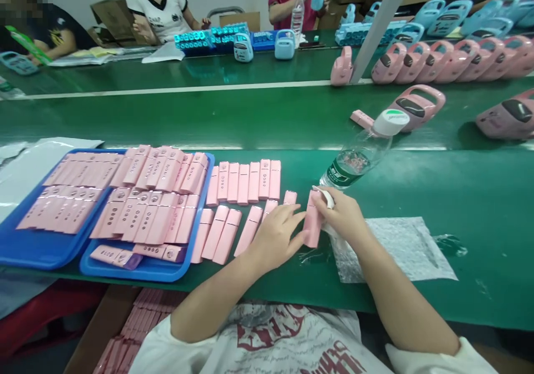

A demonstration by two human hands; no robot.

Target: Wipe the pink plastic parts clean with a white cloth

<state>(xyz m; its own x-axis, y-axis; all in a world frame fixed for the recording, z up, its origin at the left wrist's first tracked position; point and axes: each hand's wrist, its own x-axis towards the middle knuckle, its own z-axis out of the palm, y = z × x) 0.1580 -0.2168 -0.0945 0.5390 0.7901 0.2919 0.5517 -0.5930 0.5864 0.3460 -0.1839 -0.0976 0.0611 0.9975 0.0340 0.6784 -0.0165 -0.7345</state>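
Observation:
Between my hands, a pink bar-shaped plastic piece (312, 221) stands tilted just above the green table. My left hand (273, 237) has its thumb and fingers at the piece's left side, steadying it. My right hand (344, 215) pinches a small white cloth or tissue (328, 198) against the upper right of the same piece. To the left, similar pink pieces (249, 182) lie in two rows, some partly hidden behind my left hand. Under my right forearm is a translucent white wrapping sheet (403, 246).
Blue trays (196, 251) full of pink pieces sit at left. A plastic bottle (354, 162) leans beyond my right hand. Pink handled cases (421, 107) and light-blue ones (285, 44) line the far side, where several people work. A metal post (377, 23) rises there.

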